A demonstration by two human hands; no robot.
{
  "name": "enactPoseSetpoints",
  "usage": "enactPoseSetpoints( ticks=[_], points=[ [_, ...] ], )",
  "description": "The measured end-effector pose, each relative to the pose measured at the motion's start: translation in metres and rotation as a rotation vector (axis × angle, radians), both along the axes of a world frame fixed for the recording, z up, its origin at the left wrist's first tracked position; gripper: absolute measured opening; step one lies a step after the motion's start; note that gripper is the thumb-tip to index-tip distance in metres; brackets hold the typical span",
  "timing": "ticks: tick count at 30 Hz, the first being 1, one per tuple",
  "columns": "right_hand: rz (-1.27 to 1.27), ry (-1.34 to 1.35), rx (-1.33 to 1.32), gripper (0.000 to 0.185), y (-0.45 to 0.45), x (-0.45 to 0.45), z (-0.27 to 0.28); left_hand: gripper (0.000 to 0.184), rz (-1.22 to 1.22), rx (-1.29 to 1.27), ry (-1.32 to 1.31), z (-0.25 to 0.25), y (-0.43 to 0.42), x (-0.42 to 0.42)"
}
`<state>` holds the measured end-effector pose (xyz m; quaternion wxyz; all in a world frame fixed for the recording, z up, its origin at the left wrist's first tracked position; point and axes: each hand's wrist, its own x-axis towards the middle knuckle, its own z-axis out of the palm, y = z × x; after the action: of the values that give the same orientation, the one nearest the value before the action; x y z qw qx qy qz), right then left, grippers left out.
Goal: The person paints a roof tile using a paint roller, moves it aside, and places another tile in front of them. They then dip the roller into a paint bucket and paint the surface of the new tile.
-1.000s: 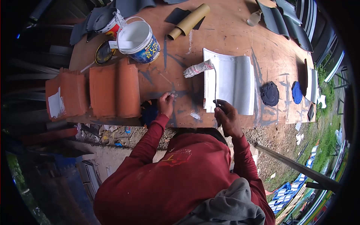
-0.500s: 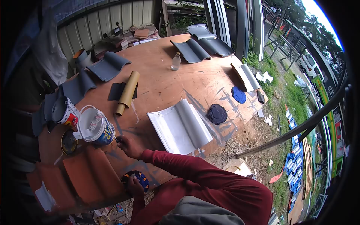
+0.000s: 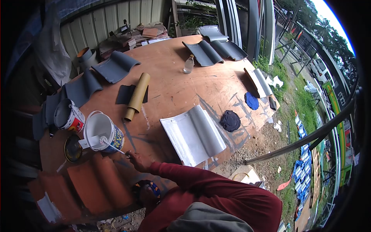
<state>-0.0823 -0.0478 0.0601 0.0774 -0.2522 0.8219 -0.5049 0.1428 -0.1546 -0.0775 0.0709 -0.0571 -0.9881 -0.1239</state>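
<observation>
My right hand (image 3: pixel 140 161) is closed round the handle end of a small paint roller (image 3: pixel 103 140). Its thin rod crosses the rim of a white paint bucket (image 3: pixel 116 138), and the white roller head shows at the bucket's inner side. Close to my body, my left hand (image 3: pixel 147 194) grips a round dark cloth pad (image 3: pixel 155 188) with an orange and blue pattern; its fingers are partly in shadow. Orange-brown roof tiles (image 3: pixel 92 181) lie left of this hand. A silver-white painted roof tile (image 3: pixel 191 135) rests on the table to the right of the bucket.
The wooden table (image 3: pixel 166 85) also bears grey roof tiles (image 3: pixel 116 66), a second paint bucket (image 3: pixel 73 118), a gold-brown roof piece (image 3: pixel 138 96), a glass bottle (image 3: pixel 188 65), a black cloth pad (image 3: pixel 230 120) and a blue one (image 3: pixel 251 101). A dark pole (image 3: pixel 301 143) slants at right.
My right hand has drawn slightly right and down, and the roller head has shifted lower in the bucket, with more rod showing. My left hand and the patterned pad have moved slightly right.
</observation>
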Motion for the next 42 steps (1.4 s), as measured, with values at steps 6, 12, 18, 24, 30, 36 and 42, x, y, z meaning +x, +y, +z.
enactPoseSetpoints(
  ticks=[6, 12, 18, 24, 30, 36, 42],
  points=[
    [0.000, 0.025, -0.041, 0.064, 0.065, 0.054, 0.063, 0.040, 0.002, 0.037, 0.042, 0.008, 0.006, -0.006],
    [-0.421, -0.051, -0.237, 0.047, 0.217, 0.072, 0.103, 0.023, 0.118, 0.652, 0.198, 0.024, 0.005, -0.023],
    [-0.826, -0.284, -0.527, 0.050, 0.412, 0.069, 0.092, 0.050, 0.429, 1.406, -0.333, 0.099, 0.078, -0.053],
    [-0.882, -0.375, -0.458, 0.056, 0.519, -0.001, 0.078, 0.066, 0.538, 1.733, -0.679, 0.083, 0.148, -0.059],
    [-0.473, -0.249, -0.072, 0.084, 0.514, -0.153, 0.033, 0.078, 0.787, 1.906, -0.672, 0.087, 0.214, -0.053],
    [-0.226, -0.510, 0.149, 0.094, 0.473, -0.217, 0.003, 0.084, 0.880, 1.840, -0.468, 0.077, 0.243, -0.051],
    [-0.150, -0.780, -0.157, 0.108, 0.478, -0.213, 0.016, 0.101, 0.933, 1.763, -0.408, 0.069, 0.252, -0.053]
  ],
)
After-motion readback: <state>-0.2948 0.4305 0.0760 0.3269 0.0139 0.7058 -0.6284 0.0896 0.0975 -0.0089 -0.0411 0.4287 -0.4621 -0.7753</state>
